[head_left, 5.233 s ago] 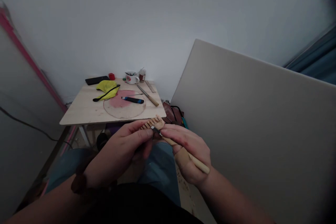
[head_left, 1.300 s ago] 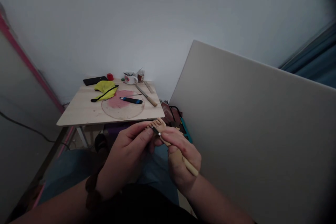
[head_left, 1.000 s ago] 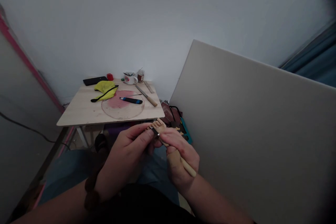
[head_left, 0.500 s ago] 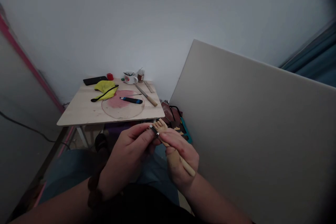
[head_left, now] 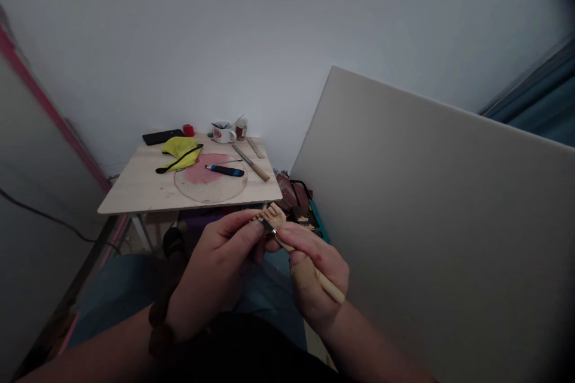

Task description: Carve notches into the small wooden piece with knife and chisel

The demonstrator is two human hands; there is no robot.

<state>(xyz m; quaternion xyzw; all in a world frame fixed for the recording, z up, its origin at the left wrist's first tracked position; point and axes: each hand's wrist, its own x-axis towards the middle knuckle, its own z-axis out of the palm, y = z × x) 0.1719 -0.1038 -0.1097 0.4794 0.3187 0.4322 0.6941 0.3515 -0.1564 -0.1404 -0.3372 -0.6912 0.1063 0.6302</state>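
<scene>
My left hand (head_left: 229, 251) is closed around a small pale wood carving (head_left: 277, 213) that has finger-like ridges along its top. In my right hand (head_left: 317, 269) is a carving knife (head_left: 332, 287) with a light wooden handle and a short dark blade. The blade lies against the carving, close to my left thumb. A tan wrap covers my right thumb. Part of the carving is hidden behind my fingers.
Ahead stands a small wooden table (head_left: 135, 194) bearing a blue-black utility knife (head_left: 224, 170), a yellow cloth (head_left: 182, 152), a wooden-handled file (head_left: 251, 163), a black phone (head_left: 162, 137) and a white mug (head_left: 222, 133). A large pale panel (head_left: 426, 209) rises on the right. Below it sits a teal-edged container (head_left: 318, 221).
My right hand has shifted slightly right and down, drawing the knife back along the carving. My left hand stays almost still with the carving.
</scene>
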